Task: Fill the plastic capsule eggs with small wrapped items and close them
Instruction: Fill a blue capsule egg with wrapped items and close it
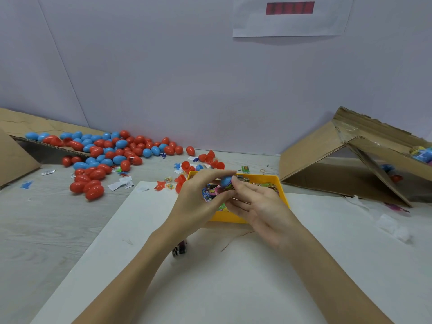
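Observation:
My left hand [198, 199] pinches a blue capsule egg half [225, 181] between forefinger and thumb, just above the yellow tray [284, 191]. Colourful wrapped items [211, 190] show under the egg half, some inside the tray. My right hand [259, 206] is beside it with fingers nearly straight, fingertips touching the egg half and a wrapped item. Whether the egg holds anything is hidden.
A heap of closed red and blue eggs [109, 155] spreads over the left, partly on a cardboard flap [21, 123]. Loose red egg halves [210, 159] lie behind the tray. A tipped cardboard box [327, 157] stands right. A white board [233, 277] lies under my arms.

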Demonstrator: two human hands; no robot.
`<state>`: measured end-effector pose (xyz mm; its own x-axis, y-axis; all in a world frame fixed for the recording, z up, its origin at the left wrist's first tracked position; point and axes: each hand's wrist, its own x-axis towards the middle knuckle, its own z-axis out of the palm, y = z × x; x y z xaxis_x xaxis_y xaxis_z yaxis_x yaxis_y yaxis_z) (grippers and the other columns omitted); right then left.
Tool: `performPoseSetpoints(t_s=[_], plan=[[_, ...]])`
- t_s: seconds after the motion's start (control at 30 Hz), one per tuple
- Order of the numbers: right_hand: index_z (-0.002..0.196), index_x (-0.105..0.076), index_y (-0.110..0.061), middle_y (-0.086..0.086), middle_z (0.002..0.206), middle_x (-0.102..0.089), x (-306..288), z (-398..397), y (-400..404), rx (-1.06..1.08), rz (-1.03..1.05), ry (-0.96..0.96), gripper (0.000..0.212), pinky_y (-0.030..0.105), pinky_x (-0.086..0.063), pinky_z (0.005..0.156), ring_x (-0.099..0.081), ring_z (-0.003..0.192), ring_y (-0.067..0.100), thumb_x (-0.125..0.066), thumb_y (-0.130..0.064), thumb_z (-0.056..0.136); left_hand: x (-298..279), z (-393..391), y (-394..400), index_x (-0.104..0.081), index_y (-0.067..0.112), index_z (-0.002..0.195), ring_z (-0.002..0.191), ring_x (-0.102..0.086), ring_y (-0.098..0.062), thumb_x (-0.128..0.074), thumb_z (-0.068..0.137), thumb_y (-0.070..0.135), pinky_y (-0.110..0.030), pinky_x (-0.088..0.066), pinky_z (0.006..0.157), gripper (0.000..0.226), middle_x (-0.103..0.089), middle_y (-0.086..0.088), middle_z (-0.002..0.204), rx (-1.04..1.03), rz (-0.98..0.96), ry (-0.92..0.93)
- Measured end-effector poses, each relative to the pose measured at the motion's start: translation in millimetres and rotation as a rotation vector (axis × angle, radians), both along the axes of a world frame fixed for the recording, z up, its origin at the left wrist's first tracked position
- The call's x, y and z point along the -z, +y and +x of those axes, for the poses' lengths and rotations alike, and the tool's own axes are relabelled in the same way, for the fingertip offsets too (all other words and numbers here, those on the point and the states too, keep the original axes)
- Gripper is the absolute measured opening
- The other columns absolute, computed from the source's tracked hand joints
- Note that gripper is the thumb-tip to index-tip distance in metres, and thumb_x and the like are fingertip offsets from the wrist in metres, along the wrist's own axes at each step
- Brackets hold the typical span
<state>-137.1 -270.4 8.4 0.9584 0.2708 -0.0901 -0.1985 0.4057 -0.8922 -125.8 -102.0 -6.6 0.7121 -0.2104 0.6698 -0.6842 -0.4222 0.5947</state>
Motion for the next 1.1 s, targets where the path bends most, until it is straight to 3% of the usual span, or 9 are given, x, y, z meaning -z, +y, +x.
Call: performPoseSetpoints(t_s=[0.2,0.5,0.6,0.77,0.93,1.1], plan=[[0.115,-0.077,-0.016,-0.006,0.099,-0.079,7,-1,10,0.256,-0.530,-0.322,0.033,0.032,-0.062,0.088,-0.075,0.096,0.010,-0.083,-0.030,0.086,-2,0,2,-0.070,0.012,0.116,0.106,-0.061,-0.004,-0.080,0.081,-0.003,-0.014,-0.049,0.093,0.039,-0.069,0.003,0.113,-0.094,0.131,-0.134],[0.101,-0.074,-0.024,-0.012,0.090,-0.076,18,0,19,0.419,-0.564,-0.320,0.027,0.019,-0.059,0.075,-0.072,0.085,0.000,-0.088,-0.033,0.079,-2,-9,-12,-0.072,0.007,0.110,0.099,-0.067,-0.020,-0.085,0.073,-0.004,-0.007,-0.046,0.090,0.040,-0.072,-0.006,0.107,-0.242,0.188,-0.141],[0.103,-0.070,-0.026,-0.017,0.091,-0.073,21,2,22,0.473,-0.623,-0.327,0.032,0.012,-0.055,0.068,-0.071,0.084,0.000,-0.088,-0.036,0.078,-2,-12,-19,-0.072,0.006,0.106,0.097,-0.068,-0.021,-0.088,0.069,-0.006,-0.004,-0.045,0.088,0.041,-0.072,-0.007,0.104,-0.271,0.171,-0.124],[0.099,-0.064,-0.031,-0.022,0.086,-0.068,24,2,25,0.502,-0.631,-0.365,0.033,0.005,-0.050,0.060,-0.063,0.083,-0.016,-0.089,-0.032,0.077,0,-13,-22,-0.072,0.004,0.099,0.092,-0.069,-0.020,-0.089,0.068,-0.006,-0.007,-0.047,0.085,0.037,-0.073,-0.007,0.099,-0.301,0.132,-0.135],[0.100,-0.059,-0.031,-0.019,0.092,-0.067,26,1,25,0.498,-0.624,-0.346,0.037,0.005,-0.050,0.059,-0.067,0.078,-0.003,-0.088,-0.031,0.079,3,-12,-23,-0.072,0.003,0.099,0.094,-0.070,-0.022,-0.090,0.069,-0.002,-0.008,-0.046,0.091,0.035,-0.074,-0.008,0.100,-0.322,0.155,-0.146],[0.099,-0.056,-0.033,-0.021,0.090,-0.063,25,3,24,0.482,-0.581,-0.329,0.035,0.003,-0.046,0.054,-0.061,0.077,-0.020,-0.086,-0.028,0.081,3,-11,-22,-0.072,0.002,0.099,0.093,-0.068,-0.019,-0.089,0.069,-0.003,-0.006,-0.046,0.091,0.035,-0.073,-0.009,0.099,-0.312,0.145,-0.172]])
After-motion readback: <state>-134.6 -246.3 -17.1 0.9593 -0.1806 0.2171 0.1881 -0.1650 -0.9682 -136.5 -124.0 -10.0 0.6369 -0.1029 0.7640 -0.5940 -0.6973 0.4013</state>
